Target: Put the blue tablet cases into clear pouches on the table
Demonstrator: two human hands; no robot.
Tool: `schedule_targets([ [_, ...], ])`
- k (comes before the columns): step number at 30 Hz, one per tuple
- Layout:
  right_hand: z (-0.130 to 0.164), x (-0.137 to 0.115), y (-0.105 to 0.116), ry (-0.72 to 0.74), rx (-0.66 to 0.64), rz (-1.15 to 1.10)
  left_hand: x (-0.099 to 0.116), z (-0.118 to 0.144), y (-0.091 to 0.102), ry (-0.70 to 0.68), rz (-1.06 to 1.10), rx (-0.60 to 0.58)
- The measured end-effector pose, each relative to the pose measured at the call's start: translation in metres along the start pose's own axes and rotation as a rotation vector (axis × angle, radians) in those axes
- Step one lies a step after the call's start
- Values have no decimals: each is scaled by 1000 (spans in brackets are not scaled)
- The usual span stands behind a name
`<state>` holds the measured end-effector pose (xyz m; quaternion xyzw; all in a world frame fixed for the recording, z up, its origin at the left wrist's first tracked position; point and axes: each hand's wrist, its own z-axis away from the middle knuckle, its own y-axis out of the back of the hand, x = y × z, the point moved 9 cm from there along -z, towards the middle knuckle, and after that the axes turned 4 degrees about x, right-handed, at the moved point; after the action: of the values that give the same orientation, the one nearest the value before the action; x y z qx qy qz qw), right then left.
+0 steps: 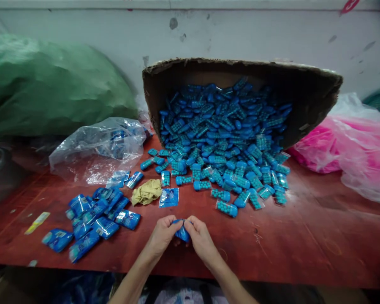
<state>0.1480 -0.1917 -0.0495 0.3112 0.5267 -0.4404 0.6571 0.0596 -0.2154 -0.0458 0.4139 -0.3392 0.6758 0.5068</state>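
Blue packet (pixel 182 234) between left hand (pixel 161 234) and right hand (pixel 201 238), fingers (pixel 189 227) pinching its top, red table (pixel 291 240) beneath

I have a packet (pixel 183 233) between the left hand (pixel 164 231) and right hand (pixel 200 234), over the table (pixel 304 240). Ahead of them I see a flat sleeve (pixel 169 197), a cloth (pixel 147 192) to its left. Wrapped packs (pixel 106 227) lie left of the hands, a plastic bag (pixel 79 154) behind; containers (pixel 227 208) lie farther ahead, in and before a carton (pixel 316 97).
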Motion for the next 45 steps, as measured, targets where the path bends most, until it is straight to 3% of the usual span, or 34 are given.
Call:
schedule_targets([
  [4,1,-2,-5,0,-107,26,0,4,-6,42,3,-139],
  [7,-2,-9,8,49,0,89,-4,10,-8,135,152,-166],
  [12,2,-27,16,184,104,181,-20,15,-6,231,408,-3],
  [20,9,-42,15,237,50,248,-30,18,-2,254,510,160],
  [22,11,-53,32,324,139,385,-33,18,3,275,543,205],
  [24,13,-64,58,413,305,661,-39,19,4,332,570,219],
  [27,12,-66,92,402,510,1114,-43,23,3,397,603,192],
  [30,8,-58,101,362,521,1301,-43,26,1,429,641,172],
  [34,7,-49,85,387,380,1226,-43,26,4,412,611,186],
  [38,11,-45,78,378,351,1079,-44,24,4,383,587,192],
  [45,21,-46,58,307,232,269,-44,24,-2,374,610,244],
])
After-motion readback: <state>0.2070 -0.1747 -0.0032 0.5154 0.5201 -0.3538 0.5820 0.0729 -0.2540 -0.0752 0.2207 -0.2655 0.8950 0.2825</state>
